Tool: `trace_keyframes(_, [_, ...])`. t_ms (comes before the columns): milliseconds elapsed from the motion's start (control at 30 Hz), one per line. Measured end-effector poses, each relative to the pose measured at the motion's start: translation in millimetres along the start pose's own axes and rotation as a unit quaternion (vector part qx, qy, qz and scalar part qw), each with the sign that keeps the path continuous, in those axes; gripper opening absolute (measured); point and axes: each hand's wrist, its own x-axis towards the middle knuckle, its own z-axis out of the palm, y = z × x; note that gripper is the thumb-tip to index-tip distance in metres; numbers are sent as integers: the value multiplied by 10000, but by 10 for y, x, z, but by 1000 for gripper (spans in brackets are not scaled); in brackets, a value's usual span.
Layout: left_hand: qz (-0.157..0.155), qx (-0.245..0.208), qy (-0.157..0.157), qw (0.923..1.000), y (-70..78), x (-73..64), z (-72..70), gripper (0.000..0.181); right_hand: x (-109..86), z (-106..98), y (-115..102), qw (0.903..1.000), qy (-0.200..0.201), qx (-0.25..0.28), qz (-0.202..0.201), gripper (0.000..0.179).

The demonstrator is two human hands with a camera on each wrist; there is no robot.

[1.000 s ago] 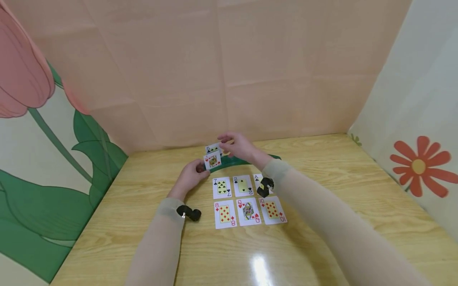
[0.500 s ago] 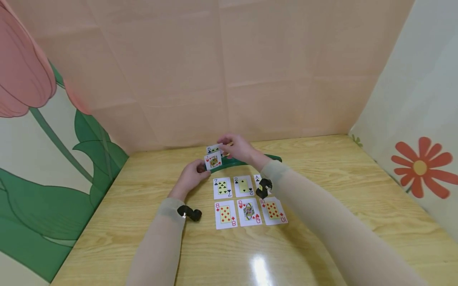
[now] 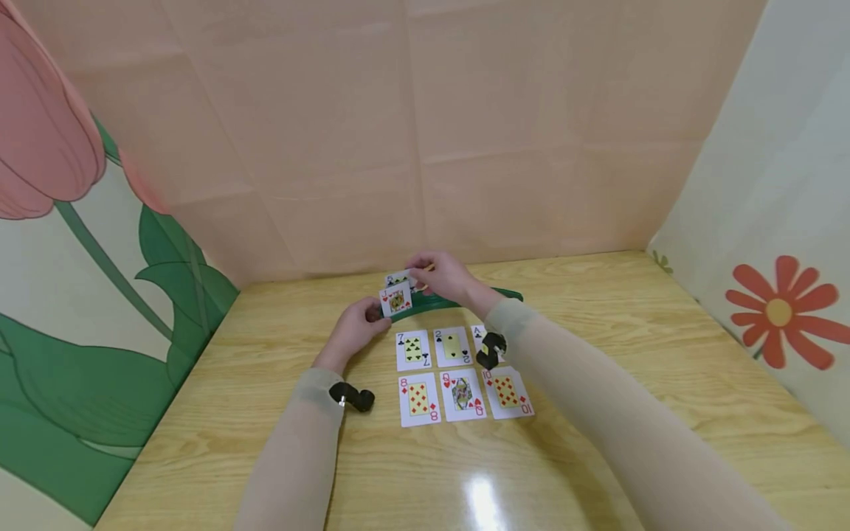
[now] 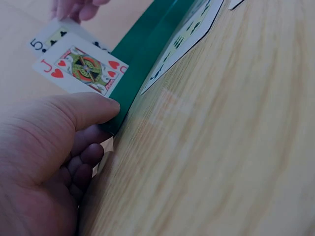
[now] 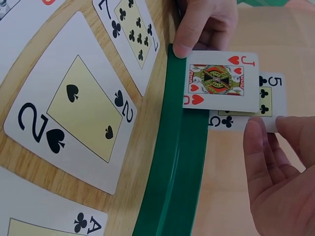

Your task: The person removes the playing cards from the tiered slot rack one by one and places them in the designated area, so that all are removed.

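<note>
A curved green card holder [image 3: 434, 301] stands at the back of the table. My left hand [image 3: 356, 324] grips its left end between thumb and fingers, as the left wrist view shows. The jack of hearts [image 5: 221, 81] stands upright in the holder's front part. Behind it, the five of clubs [image 5: 273, 101] sticks up higher, partly hidden by the jack. My right hand [image 3: 448, 276] pinches the five's upper right corner between thumb and fingers. The slot under the five is hidden in the head view.
Face up before the holder lie the seven of clubs [image 3: 413, 350], two of spades [image 3: 451, 346] and ace of clubs [image 3: 477, 335], the last partly behind my right wrist. Nearer lie the eight of diamonds [image 3: 419, 399], queen of hearts [image 3: 462, 394] and ten of diamonds [image 3: 508, 393].
My right hand's fingers have closed in on the five of clubs, which sits slightly lower and farther right. The left hand stays at the holder's end.
</note>
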Motion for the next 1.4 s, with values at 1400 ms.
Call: trace_keyframes(1400, [-111,235,19,9997,41,32,-7,31,-664,-655,-27,9938,1069,247,-151,29])
